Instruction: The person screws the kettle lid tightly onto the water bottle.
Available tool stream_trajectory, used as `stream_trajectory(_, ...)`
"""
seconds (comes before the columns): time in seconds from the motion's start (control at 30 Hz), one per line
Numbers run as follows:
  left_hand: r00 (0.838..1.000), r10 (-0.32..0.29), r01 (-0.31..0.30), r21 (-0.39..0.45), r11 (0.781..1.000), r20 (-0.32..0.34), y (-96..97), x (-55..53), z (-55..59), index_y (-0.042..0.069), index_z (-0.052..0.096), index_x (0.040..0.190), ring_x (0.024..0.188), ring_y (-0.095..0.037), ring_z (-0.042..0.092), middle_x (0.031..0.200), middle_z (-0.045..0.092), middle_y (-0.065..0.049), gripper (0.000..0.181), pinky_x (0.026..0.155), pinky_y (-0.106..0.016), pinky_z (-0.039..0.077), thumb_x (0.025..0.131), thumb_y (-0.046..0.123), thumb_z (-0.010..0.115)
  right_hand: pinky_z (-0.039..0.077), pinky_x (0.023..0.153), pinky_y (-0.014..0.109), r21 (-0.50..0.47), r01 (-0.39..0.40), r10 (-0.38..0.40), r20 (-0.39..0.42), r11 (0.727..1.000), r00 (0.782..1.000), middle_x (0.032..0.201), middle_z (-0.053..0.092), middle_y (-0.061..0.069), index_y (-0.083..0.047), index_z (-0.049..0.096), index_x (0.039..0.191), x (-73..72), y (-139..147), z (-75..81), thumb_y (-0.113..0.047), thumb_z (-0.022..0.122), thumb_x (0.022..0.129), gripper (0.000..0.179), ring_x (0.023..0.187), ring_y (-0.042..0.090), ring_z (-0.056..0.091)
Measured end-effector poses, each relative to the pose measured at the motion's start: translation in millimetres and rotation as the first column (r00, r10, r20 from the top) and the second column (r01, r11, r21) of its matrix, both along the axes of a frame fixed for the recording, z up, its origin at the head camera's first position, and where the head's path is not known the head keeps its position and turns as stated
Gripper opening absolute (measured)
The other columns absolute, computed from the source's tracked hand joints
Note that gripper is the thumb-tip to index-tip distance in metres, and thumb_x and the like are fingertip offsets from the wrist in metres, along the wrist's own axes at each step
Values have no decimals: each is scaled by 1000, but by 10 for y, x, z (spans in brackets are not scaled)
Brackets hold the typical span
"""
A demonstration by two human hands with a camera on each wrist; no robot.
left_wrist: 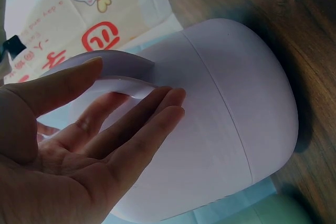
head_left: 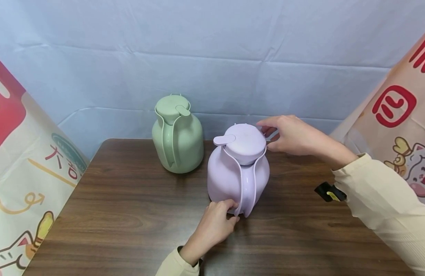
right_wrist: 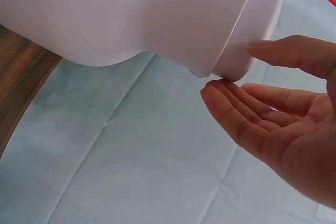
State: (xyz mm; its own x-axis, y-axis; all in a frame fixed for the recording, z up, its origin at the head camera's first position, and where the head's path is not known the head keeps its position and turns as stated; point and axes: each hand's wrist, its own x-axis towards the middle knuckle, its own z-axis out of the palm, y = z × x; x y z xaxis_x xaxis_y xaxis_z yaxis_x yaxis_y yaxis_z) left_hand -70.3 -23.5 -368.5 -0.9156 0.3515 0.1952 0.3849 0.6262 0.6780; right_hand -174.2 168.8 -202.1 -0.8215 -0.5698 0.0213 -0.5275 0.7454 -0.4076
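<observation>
A lilac thermos jug (head_left: 220, 174) stands upright on the table, its handle (head_left: 247, 188) facing me and its lid lever pointing left. My left hand (head_left: 217, 222) is at the lower end of the handle. In the left wrist view the thumb (left_wrist: 79, 80) lies along the handle's edge, the fingers nearly straight beside the jug's body. At the top right, my right hand (head_left: 289, 134) is by the lid (head_left: 245, 140). In the right wrist view its thumb (right_wrist: 283, 53) overlaps the lid's side, with loosely bent fingertips right at the spout's edge.
A green thermos jug (head_left: 188, 142) of the same shape stands behind and left of the lilac one. The brown wooden table (head_left: 129, 214) ends at a pale blue cloth (head_left: 212, 57). Printed sheets (head_left: 29, 184) hang on both sides.
</observation>
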Motion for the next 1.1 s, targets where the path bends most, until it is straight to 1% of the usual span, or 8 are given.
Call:
stream_trajectory(0.23,1000,-1,1,-1,1000,4,-1,2,4,6,66,86,76,-19,63,84,68,-5,17,64,-28,48,70,2,72,49,73,37,47,-27,25,35,999,999,112,58,19,3,49,127,-40,-11,0,9,52,70,57,86,26,62)
stream_trajectory(0.37,1000,1,-1,-3,1000,11,1,4,8,6,66,87,76,-19,63,85,68,-4,17,65,-29,48,71,3,72,49,74,37,55,-32,30,32,998,999,113,57,18,1,47,129,-41,-30,1,8,53,72,57,87,25,61)
stream_trajectory(0.5,1000,2,-2,-5,1000,11,2,4,13,6,66,87,77,-19,63,84,68,-5,17,65,-29,48,71,3,72,50,74,38,47,-36,35,34,998,999,115,56,19,3,47,128,-50,-39,-6,6,56,74,56,87,25,61)
stream_trajectory(0.73,1000,4,-4,-8,1000,16,0,2,17,6,66,86,77,-19,63,84,68,-5,17,65,-29,48,71,3,72,49,74,38,63,-37,38,-10,997,999,102,57,14,6,54,119,-46,-48,-2,2,60,70,49,91,26,58)
stream_trajectory(0.8,1000,2,-2,-7,1000,14,-1,1,15,6,66,86,76,-20,63,84,68,-5,17,65,-29,48,71,3,72,48,75,38,73,-29,30,-20,997,999,98,58,13,6,55,117,-43,-51,2,1,62,70,48,89,26,58)
stream_trajectory(0.9,1000,0,0,-7,1000,7,-2,-3,11,6,66,86,76,-20,63,84,68,-5,17,65,-29,48,70,2,72,48,75,39,89,-16,18,-25,996,1000,95,60,13,8,53,119,-47,-55,9,-1,62,70,50,87,26,59)
stream_trajectory(1.0,1000,0,0,-7,1000,3,-3,-3,12,6,66,85,76,-19,63,83,68,-5,17,65,-29,48,70,2,72,48,74,39,97,3,-2,-11,995,1000,93,62,14,10,49,122,-48,-58,23,-2,62,70,55,85,25,60)
stream_trajectory(1.1,1000,1,-1,-9,1000,6,-3,-3,15,6,66,85,76,-18,62,83,68,-5,17,65,-29,48,70,3,72,48,73,38,100,24,-24,2,995,1000,90,63,12,11,48,124,-49,-52,33,-1,60,69,57,82,24,60)
